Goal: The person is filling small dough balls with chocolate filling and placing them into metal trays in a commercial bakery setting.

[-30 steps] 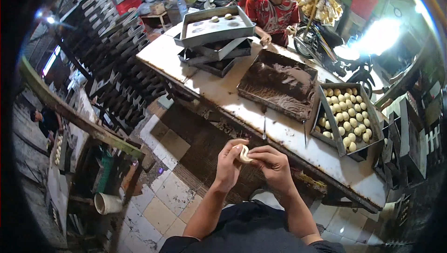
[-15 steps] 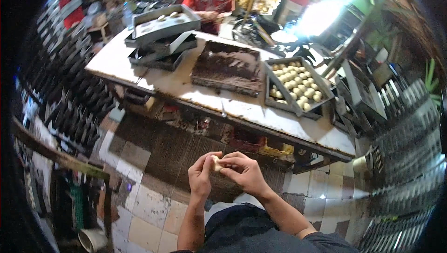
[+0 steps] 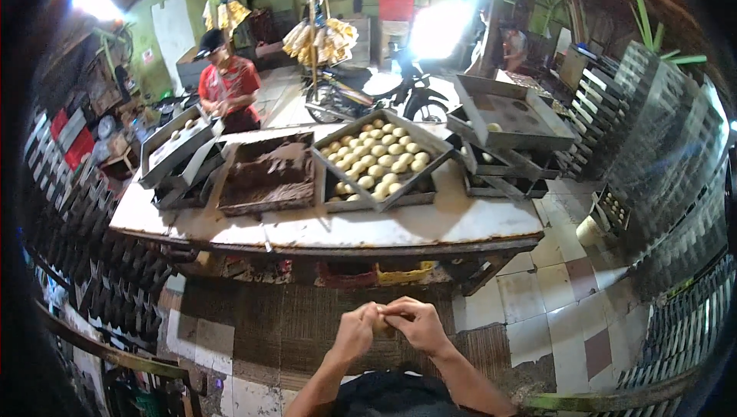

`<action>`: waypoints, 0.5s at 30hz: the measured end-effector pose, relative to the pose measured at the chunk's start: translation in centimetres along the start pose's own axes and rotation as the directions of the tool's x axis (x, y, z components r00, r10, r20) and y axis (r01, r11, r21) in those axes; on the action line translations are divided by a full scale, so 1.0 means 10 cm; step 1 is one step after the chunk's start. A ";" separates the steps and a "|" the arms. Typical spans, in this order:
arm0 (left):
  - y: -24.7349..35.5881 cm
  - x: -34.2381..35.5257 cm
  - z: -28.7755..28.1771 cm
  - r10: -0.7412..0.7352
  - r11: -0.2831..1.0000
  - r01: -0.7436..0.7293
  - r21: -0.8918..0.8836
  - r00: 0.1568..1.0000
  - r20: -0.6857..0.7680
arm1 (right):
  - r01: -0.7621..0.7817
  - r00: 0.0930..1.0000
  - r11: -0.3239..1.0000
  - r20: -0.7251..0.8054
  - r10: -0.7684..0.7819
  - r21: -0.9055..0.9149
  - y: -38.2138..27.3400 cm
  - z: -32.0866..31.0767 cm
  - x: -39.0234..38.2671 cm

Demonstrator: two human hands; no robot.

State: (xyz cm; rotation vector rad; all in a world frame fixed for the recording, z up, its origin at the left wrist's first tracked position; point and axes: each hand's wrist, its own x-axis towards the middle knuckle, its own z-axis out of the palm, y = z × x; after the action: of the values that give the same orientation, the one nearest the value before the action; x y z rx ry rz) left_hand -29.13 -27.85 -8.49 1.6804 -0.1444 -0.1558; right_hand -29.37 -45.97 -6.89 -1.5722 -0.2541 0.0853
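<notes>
In the lower middle, my left hand (image 3: 356, 329) and my right hand (image 3: 414, 325) meet with closed fingers around a small piece of dough (image 3: 381, 323), largely hidden by them. Beyond them on the worktable (image 3: 399, 229) sit a metal tray of brown filling (image 3: 265, 204) and a tray (image 3: 437, 154) packed with several rows of pale dough balls (image 3: 372, 160), with a crooked upper rim. A thin utensil (image 3: 266, 239) lies near the front edge.
Stacked trays (image 3: 510, 133) (image 3: 176, 141) stand at both table ends. A co-worker in red (image 3: 230, 87) stands across the table, and another person (image 3: 514, 49) is farther back. Behind are a motorbike (image 3: 361, 95) and racks at both sides (image 3: 84, 248); crates (image 3: 403, 271) sit below.
The view has swung rightward and up, showing more of the room and centring the trays. The dough, clearly visible a second ago, is more hidden by my fingers.
</notes>
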 end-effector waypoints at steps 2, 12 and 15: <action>0.18 0.07 0.38 -0.075 0.987 0.056 0.154 0.989 0.124 | -0.078 0.996 0.996 -0.038 0.080 0.038 0.10 -0.37 -0.14; 0.66 0.85 1.07 -0.164 0.959 0.053 0.279 0.905 0.393 | 0.064 0.988 0.937 -0.155 -0.011 0.345 0.59 -1.22 -0.02; 0.63 1.07 0.98 -0.057 0.919 -0.109 0.378 0.914 0.402 | -0.037 0.974 0.876 -0.177 0.139 0.481 0.43 -1.10 0.28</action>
State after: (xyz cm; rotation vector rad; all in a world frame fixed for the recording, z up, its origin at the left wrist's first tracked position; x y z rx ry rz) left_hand -20.43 -40.12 -3.52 2.0298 -0.5441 -0.4845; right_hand -23.83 -56.07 -10.60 -1.0873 0.0083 0.0500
